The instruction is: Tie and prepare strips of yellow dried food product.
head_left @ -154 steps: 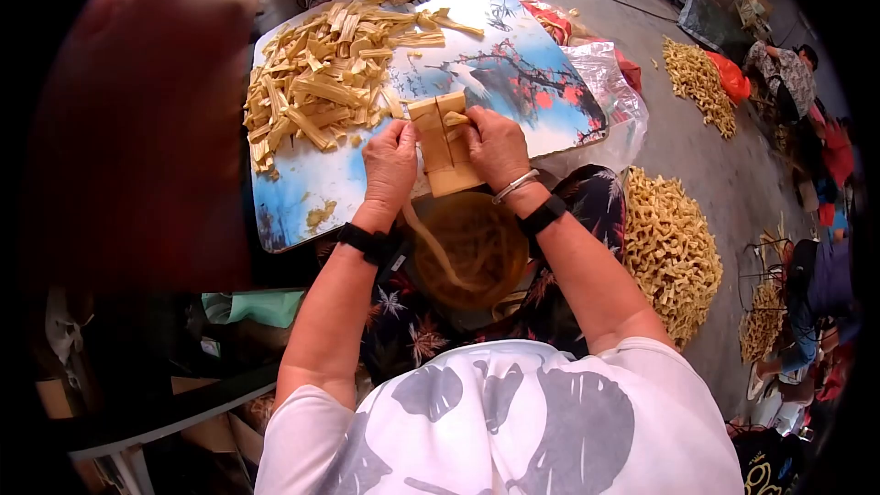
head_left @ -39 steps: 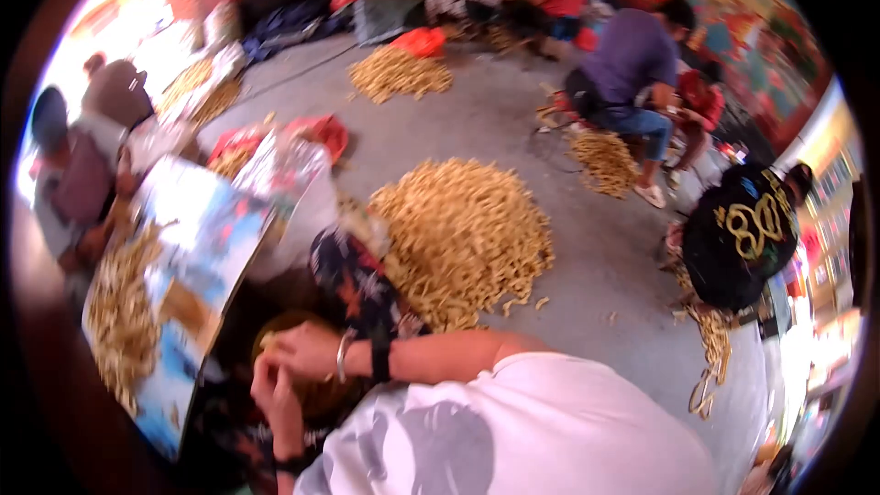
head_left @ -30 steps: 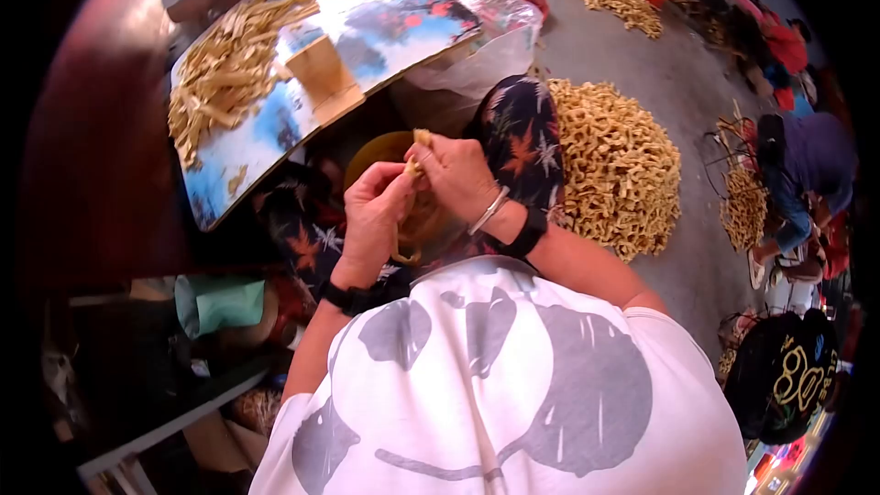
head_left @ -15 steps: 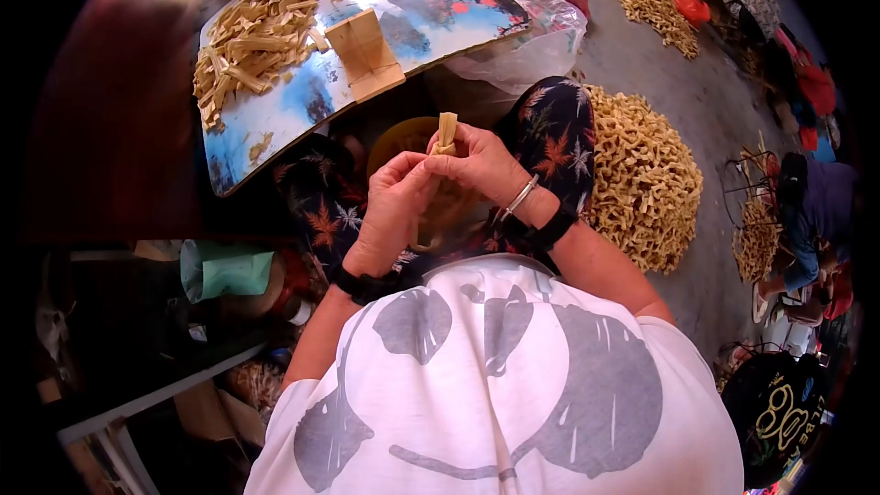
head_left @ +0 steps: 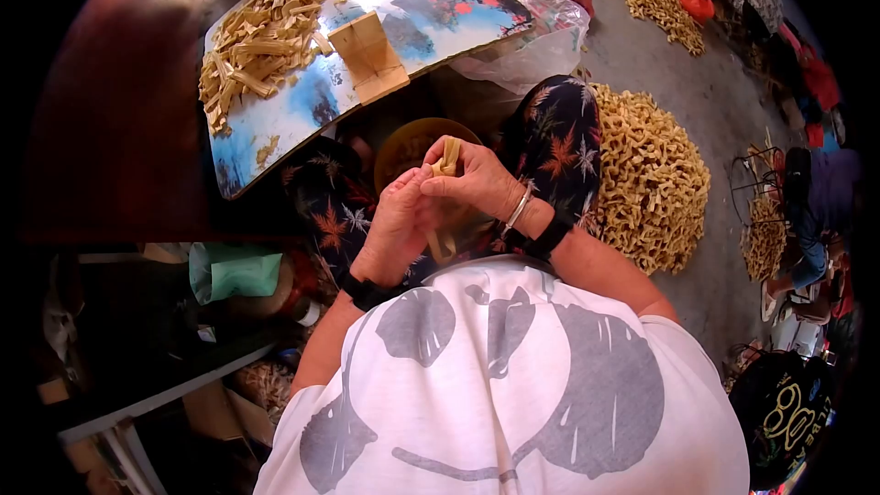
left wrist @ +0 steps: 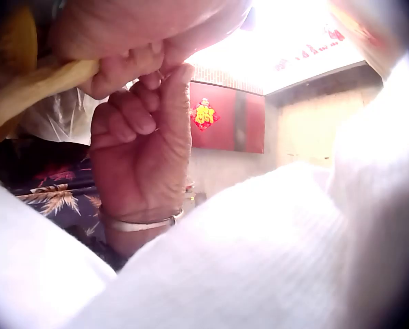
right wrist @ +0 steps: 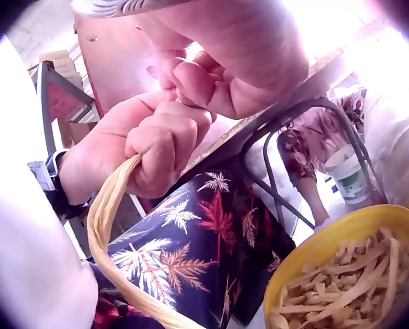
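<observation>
In the head view a pale yellow strip (head_left: 448,158), folded or wrapped at one end, is pinched between the fingertips of both hands above the lap. The left hand (head_left: 399,220) and right hand (head_left: 478,181) touch at the fingers. A long tail of the strip (right wrist: 106,226) comes out of the left hand's curled fingers (right wrist: 153,140) in the right wrist view and hangs down. Beneath the hands stands a yellow bowl (right wrist: 287,264) with pale strips and pieces inside. In the left wrist view the strip (left wrist: 47,86) runs off to the left; fingers hide the pinched end.
A low painted table (head_left: 316,101) carries a heap of yellow pieces (head_left: 266,32) and a wooden block (head_left: 368,55) at its near edge. Right of the knee lies a big pile of knotted pieces (head_left: 651,179) on the floor (head_left: 596,27). Other people sit at the far right.
Earlier the hands were at the wooden block on the table; now they are together over the lap. Since half a second ago the strip's upright end has dropped lower between the right hand's fingers.
</observation>
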Tool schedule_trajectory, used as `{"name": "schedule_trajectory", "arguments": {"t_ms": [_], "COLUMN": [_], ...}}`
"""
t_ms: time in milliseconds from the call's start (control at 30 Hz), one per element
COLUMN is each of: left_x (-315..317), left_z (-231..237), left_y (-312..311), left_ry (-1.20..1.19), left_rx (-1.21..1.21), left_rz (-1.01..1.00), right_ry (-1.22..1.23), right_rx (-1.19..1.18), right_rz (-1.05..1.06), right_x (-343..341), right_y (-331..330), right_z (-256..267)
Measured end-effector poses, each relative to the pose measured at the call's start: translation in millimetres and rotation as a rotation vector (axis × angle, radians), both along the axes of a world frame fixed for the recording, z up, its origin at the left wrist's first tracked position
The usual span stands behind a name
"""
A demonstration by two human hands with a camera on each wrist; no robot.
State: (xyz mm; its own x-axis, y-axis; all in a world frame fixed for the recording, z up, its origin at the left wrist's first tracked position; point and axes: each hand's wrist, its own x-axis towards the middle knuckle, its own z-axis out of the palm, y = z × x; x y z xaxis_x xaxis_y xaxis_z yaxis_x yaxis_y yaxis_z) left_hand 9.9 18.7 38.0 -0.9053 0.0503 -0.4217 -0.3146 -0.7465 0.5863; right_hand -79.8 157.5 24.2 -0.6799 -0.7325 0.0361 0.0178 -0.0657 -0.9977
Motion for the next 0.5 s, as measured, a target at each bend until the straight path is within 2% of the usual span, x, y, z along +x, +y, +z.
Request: {"name": "schedule_trajectory", "arguments": {"t_ms": [100, 300, 433, 500], "left_x": [4.8, 7.2, -3.9, -15.0], "left_z": [3.3, 8.4, 15.0, 27.3], "left_y": [2.2, 1.2, -10.5, -21.3], "left_ry": [0.034, 0.059, 0.166, 0.189], "left_rx": [-0.152, -0.334, -0.441, -0.644], "left_rz": [-0.001, 0.026, -0.036, 0.014], "right_ry": [-0.177, -0.412, -0.38, -0.337], "right_rx": [0.102, -0.02, -0.035, -0.021], "right_rz": [-0.103, -0.146, -0.087, -0.089], "right_x": [1.6, -13.7, -29.2, -39.2], "right_y": [5.3, 11.3, 3.6, -5.1], "right_z": [14.7, 19.5, 27.7, 35.4]}}
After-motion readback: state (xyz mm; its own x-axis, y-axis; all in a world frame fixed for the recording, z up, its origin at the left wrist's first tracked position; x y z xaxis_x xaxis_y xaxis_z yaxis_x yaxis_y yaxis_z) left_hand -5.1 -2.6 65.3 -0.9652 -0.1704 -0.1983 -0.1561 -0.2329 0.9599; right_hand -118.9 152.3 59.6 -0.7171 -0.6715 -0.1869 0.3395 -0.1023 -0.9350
